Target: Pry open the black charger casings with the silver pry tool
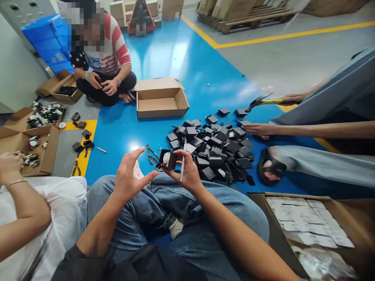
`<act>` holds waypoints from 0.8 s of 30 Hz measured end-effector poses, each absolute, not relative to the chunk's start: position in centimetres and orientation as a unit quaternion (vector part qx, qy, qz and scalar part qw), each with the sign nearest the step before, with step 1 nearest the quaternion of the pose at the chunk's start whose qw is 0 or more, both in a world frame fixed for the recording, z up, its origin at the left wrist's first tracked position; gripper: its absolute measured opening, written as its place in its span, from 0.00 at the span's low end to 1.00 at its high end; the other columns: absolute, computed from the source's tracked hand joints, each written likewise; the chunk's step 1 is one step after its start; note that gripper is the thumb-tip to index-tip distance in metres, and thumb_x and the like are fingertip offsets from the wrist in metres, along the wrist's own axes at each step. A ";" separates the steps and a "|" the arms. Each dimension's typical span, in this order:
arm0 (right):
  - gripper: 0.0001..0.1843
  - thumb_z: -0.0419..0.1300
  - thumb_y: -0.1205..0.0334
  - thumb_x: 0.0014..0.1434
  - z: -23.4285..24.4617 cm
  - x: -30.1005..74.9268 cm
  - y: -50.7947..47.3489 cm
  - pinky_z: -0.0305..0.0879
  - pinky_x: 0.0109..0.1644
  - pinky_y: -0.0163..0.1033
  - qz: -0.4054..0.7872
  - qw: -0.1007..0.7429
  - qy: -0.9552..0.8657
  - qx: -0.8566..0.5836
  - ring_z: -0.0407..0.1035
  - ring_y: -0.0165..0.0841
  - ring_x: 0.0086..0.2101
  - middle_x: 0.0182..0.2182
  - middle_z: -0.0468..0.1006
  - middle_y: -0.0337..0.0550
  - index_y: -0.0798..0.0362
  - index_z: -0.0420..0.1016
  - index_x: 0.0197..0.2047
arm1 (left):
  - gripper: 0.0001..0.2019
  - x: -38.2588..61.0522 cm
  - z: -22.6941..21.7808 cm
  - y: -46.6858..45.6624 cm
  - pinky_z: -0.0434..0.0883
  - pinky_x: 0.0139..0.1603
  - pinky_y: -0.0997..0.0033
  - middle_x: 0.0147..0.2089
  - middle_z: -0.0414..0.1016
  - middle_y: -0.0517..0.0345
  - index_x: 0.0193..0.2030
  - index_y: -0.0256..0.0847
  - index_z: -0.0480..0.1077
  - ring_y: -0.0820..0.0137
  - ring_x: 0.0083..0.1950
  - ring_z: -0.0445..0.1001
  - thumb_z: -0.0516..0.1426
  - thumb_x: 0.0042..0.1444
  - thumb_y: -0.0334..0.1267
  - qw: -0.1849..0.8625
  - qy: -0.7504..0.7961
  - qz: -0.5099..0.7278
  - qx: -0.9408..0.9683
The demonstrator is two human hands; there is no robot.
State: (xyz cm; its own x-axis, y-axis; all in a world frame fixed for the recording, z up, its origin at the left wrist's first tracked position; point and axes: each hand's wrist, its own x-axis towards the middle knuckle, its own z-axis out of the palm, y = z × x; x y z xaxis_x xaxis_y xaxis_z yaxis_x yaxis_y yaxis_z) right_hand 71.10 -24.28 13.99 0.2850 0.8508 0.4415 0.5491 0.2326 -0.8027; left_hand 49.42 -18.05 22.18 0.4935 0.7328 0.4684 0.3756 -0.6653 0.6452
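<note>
My right hand (189, 171) grips a small open black box (171, 160) with a white round part (166, 157) inside it and some red wire at its lower edge. A thin silvery rod-like tool (183, 166) is also held in that hand, upright along the fingers. To the left, my left hand (129, 171) is empty, thumb and fingers spread, its thumb tip close to the box. Pliers (151, 155) lie on the blue floor just behind the box. A heap of black boxes (211, 150) spreads to the right of my hands.
An empty-looking cardboard box (162, 111) stands ahead. At right, a co-worker's hand holds a hammer (260, 101) by the heap. Another person (102, 66) sits at back left. Cardboard boxes of parts (43, 150) stand left; a carton of white packs (310, 218) is at lower right.
</note>
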 end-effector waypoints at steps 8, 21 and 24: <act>0.32 0.68 0.52 0.58 14.2 69.2 -26.0 0.79 0.42 0.45 0.081 0.566 -0.599 -0.560 0.75 0.43 0.50 0.53 0.72 0.52 0.44 0.54 0.59 | 0.41 51.5 19.9 -20.3 0.78 0.48 0.63 0.55 0.78 0.50 0.68 0.50 0.56 0.62 0.51 0.80 0.69 0.51 0.49 0.489 0.329 0.319 0.742; 0.25 0.66 0.57 0.62 18.2 70.5 -25.9 0.78 0.52 0.45 0.238 0.494 -0.707 -0.446 0.74 0.41 0.56 0.56 0.76 0.52 0.47 0.65 0.60 | 0.31 48.5 20.8 -17.0 0.73 0.61 0.55 0.56 0.79 0.48 0.63 0.49 0.57 0.58 0.63 0.75 0.62 0.56 0.31 0.387 0.235 0.252 0.855; 0.19 0.64 0.58 0.64 18.1 70.1 -26.0 0.76 0.54 0.47 0.197 0.476 -0.729 -0.451 0.76 0.40 0.53 0.56 0.77 0.51 0.46 0.68 0.57 | 0.30 48.6 20.6 -17.1 0.73 0.62 0.56 0.58 0.77 0.48 0.65 0.49 0.57 0.60 0.62 0.75 0.60 0.56 0.30 0.422 0.235 0.261 0.836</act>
State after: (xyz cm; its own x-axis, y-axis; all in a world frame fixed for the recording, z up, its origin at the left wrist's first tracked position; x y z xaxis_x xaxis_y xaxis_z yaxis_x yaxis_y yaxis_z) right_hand 70.09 -25.99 18.08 -0.1398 0.8454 0.5155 0.4700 0.5149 -0.7169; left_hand 48.65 -17.08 20.64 0.7531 0.6137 0.2372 0.1734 -0.5329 0.8282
